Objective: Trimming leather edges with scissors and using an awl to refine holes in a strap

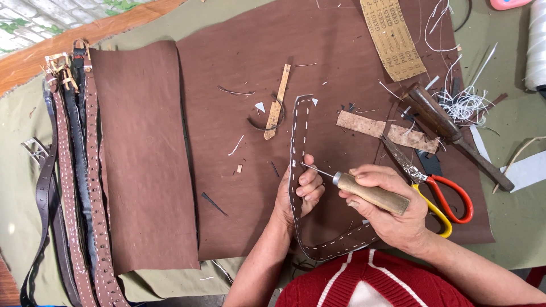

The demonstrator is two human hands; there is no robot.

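**Leather strap: awl tip close to the holding fingers**

The stitched leather strap [296, 170] lay on the brown leather sheet [244, 113], pinched by the left hand [298, 196]. The right hand [392, 207] gripped a wooden-handled awl [364, 190]; a slip could likely jab those fingers or mis-punch the edge.

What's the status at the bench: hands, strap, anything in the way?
Left hand pinning stitched leather strap flat. Right hand gripping wooden-handled awl, tip at strap edge. Scissors lie close beside right hand; scraps around.
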